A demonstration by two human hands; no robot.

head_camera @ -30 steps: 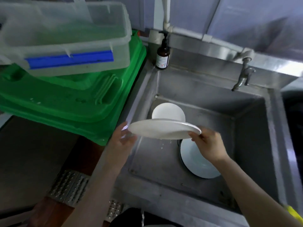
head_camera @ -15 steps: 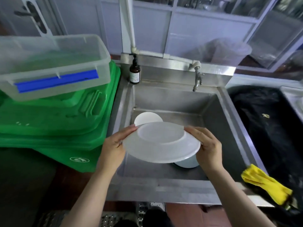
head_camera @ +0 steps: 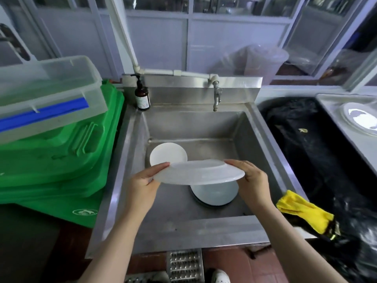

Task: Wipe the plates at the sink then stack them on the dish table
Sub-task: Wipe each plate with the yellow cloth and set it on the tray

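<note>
Two hands share one white plate [head_camera: 199,175] above the steel sink [head_camera: 206,127]: left hand [head_camera: 142,180] and right hand [head_camera: 254,180] each pinch opposite rims. Probably wet, slick, rigid, breakable; rim grip suits it.

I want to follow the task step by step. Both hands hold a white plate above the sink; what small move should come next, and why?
Probably free the right hand and reach for the yellow cloth on the sink's right rim. Both hands grip the plate; the left hand could keep it, but neither holds anything to wipe with.
</note>
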